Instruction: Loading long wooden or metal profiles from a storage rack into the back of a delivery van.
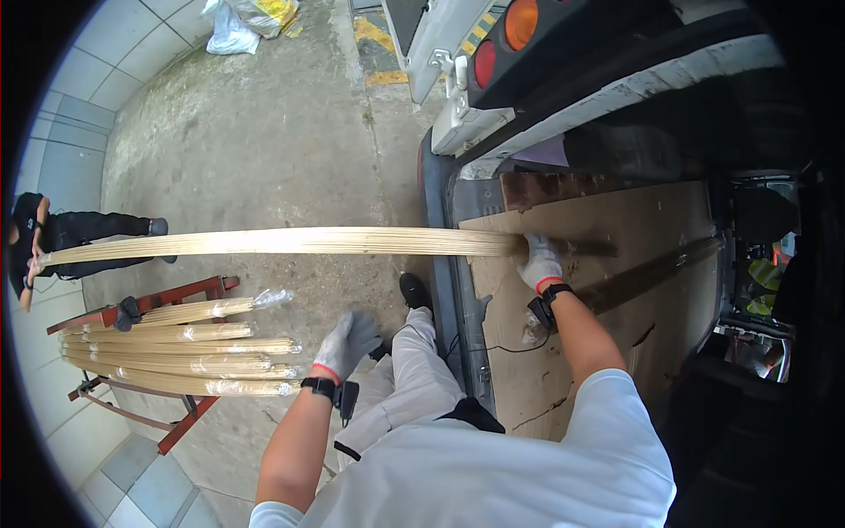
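Pale wooden strip bundle (290,241) apparently within right grip (539,262); left grip (345,343) open, empty.

Clear-wrapped pale stick bundles (180,348) on the rack; plastic bags (251,19) beyond.

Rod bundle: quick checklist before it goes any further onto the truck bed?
1. Right hand gripping rod bundle: ok.
2. Left hand on the bundle: not ok, it hangs free.
3. Far end held by other person: ok.
4. Bundle end over truck bed: ok.
5. Bundle tied tight: cannot tell.
6. Remaining bundles resting on red rack: ok.
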The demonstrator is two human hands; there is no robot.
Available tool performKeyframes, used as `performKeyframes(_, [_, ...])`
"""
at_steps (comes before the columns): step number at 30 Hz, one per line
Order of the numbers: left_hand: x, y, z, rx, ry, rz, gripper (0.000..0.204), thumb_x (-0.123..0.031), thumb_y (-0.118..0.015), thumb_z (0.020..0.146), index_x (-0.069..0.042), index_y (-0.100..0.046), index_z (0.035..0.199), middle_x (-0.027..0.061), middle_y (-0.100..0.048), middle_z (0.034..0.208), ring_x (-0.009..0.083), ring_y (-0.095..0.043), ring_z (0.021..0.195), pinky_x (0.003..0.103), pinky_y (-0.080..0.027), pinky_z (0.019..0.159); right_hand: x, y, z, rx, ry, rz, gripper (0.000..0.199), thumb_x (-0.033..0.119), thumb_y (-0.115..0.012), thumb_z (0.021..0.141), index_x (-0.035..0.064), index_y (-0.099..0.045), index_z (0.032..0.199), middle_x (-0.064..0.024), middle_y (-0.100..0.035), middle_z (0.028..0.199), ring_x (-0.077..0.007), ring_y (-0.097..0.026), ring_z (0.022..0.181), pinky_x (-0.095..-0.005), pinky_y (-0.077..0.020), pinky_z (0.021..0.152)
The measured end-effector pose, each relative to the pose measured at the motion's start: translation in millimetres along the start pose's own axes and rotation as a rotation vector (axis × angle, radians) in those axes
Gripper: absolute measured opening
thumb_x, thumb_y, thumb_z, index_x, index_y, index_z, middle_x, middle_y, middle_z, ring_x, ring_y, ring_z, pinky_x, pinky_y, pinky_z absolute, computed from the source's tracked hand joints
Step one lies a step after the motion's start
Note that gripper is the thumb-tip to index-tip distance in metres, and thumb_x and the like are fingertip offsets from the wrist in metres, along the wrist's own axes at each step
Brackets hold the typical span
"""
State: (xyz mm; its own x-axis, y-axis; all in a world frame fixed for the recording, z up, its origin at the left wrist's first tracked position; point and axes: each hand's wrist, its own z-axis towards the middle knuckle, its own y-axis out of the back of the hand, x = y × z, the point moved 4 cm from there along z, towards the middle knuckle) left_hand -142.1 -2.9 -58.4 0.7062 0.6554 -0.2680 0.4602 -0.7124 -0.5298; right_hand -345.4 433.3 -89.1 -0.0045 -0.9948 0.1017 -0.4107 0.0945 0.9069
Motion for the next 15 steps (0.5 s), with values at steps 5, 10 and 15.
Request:
performKeyframes(5, [1, 19, 193, 0.583, 0.355, -1.445, 0.076, -0.06, -0.058, 0.093, -0.003, -0.042, 0.141, 0.0176, -0.046, 0.144, 0.0357, -0.046, 0.131, 0.053, -0.038, 0.111, -31, 10, 64, 0.108, 0.034, -0.166, 0.074, 0.028, -0.077, 0.073, 0.0121, -0.048, 0.139, -0.0183, -0.048, 0.143, -0.0349, -0.044, 0.135, -0.0428, -0.04, 0.111])
performKeyframes(10, [-22, -60, 242, -0.234, -0.49, -0.598, 0.065, -0.057, -0.063, 0.091, -0.005, -0.052, 0.128, 0.015, -0.057, 0.128, 0.0314, -0.053, 0.12, 0.049, -0.041, 0.107, -104, -18, 82, 0.231, 0.124, -0.221, 0.063, 0.024, -0.076, 0.072, 0.0146, -0.055, 0.131, -0.0188, -0.054, 0.135, -0.0375, -0.053, 0.123, -0.0451, -0.0443, 0.105])
performKeyframes(15, [-17, -75, 260, -0.138, -0.323, -0.773, 0.03, -0.033, -0.066, 0.089, -0.008, -0.061, 0.104, 0.0132, -0.064, 0.102, 0.032, -0.059, 0.1, 0.048, -0.047, 0.095, -173, -40, 88, 0.089, 0.232, -0.127, 0.048, 0.029, -0.074, 0.074, 0.0111, -0.06, 0.117, -0.022, -0.061, 0.119, -0.0445, -0.057, 0.11, -0.0503, -0.0489, 0.094])
